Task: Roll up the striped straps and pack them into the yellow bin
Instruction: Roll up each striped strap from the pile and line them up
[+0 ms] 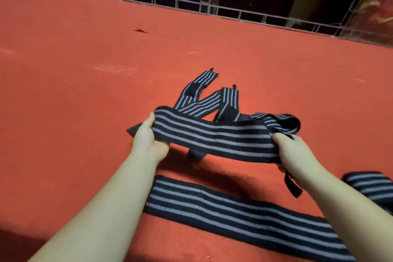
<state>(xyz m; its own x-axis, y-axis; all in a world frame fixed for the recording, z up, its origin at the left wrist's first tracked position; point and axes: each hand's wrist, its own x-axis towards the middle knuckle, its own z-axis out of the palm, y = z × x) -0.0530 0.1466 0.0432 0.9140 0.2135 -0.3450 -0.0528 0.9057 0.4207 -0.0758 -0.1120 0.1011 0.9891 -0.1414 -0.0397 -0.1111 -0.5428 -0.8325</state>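
Above the red carpet (85,91), a striped strap (212,136) hangs stretched between the left hand (146,136) and right hand (293,153), each clenched on one end, with another strap (234,212) lying flat just below.

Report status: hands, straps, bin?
Left hand and right hand grip one strap, stretched flat, unrolled. Flat strap and tangled straps on red mat. No bin in view.
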